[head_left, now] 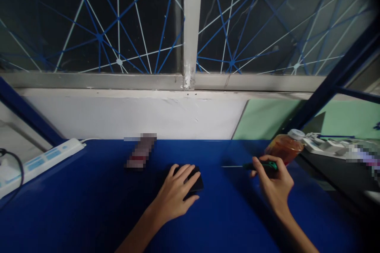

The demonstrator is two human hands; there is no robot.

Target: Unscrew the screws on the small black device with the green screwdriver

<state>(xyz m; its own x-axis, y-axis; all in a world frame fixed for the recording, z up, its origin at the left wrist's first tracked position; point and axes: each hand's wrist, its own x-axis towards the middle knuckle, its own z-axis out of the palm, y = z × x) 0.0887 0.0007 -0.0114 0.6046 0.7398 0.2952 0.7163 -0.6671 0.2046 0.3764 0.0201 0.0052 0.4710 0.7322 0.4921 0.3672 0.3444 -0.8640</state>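
Note:
My left hand [176, 193] lies over a small flat black box [196, 182] on the blue table. Its fingers reach across the top toward the far edge, and the thumb is at the near side, so most of the box is covered. In my right hand [274, 182] is a screwdriver [247, 166] with a green and black handle, gripped between thumb and fingers. Its thin metal shaft points left, toward the box, with a gap between tip and box.
Behind my right hand stands a bottle [285, 146] of amber liquid with a white cap. A blurred-out object [141, 152] lies at the back left. White power strips [44, 166] [329, 148] sit at both sides. The blue table [89, 205] meets a wall below windows.

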